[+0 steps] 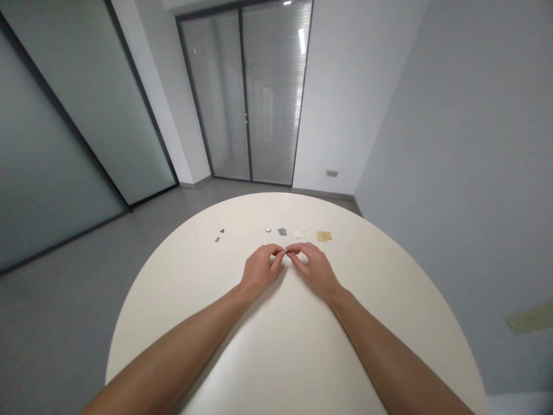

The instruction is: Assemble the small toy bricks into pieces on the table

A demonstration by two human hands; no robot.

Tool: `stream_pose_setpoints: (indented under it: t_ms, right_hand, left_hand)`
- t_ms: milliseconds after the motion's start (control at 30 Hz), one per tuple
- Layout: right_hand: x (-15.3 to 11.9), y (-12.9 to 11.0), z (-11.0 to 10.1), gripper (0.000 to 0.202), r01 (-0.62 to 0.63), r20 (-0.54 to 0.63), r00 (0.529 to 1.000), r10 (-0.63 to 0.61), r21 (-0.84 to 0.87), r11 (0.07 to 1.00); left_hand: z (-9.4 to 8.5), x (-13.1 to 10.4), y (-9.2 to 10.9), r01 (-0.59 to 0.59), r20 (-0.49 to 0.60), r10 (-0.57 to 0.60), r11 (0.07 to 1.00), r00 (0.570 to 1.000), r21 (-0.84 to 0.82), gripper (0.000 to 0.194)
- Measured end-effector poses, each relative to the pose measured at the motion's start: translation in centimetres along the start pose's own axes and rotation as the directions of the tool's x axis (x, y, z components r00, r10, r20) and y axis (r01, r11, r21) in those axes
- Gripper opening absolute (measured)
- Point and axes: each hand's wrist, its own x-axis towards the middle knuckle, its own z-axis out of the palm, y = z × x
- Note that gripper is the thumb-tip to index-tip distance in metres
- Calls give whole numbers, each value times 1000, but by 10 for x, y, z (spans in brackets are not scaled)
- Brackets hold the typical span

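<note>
Over the middle of the round white table, my left hand and my right hand meet at the fingertips. Both are closed in a pinch on a tiny dark piece between them, too small to name. Just beyond the fingers lie a small shiny silvery piece, a little group of blue-grey pieces, whitish flat pieces and yellow flat pieces.
Farther left on the table lie a small dark piece and a small grey-brown piece. Past the table's far edge stand a glass door with blinds and a white wall. Frosted glass panels are on the left.
</note>
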Motion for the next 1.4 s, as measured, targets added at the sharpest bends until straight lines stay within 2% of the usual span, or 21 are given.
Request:
stream_pose_setpoints:
  t_ms: [600, 1400]
  right_hand:
    - [1, -1, 1, 12, -52, -2, 999, 53, 63, 997]
    - [0, 5, 2, 17, -39, -8, 999, 40, 43, 998]
  left_hand:
    - [1, 0, -2, -6, -21, 5, 1000, 1000, -19, 18]
    - [1, 1, -3, -16, -12, 16, 1000, 1000, 7, 20]
